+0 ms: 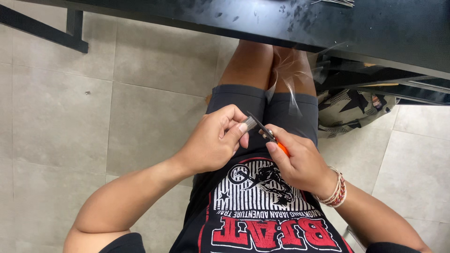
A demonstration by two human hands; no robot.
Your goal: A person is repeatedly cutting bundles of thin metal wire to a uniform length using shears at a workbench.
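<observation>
Scissors (268, 133) with an orange handle are gripped in the closed right hand (300, 161), held over the lap just below the black bench (356, 23). A small grey piece (250, 123), touching the blade tip, is pinched between thumb and fingers of the closed left hand (213, 140).

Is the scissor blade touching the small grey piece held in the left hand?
Touching. In the head view the dark blade of the orange-handled scissors in the right hand meets the small grey piece pinched by the left hand, with no gap.

Hands meet at frame centre — left hand (213, 143) beside right hand (300, 161), scissors (268, 133) between; table (375, 28) across the top — bag (351, 112) upper right.
</observation>
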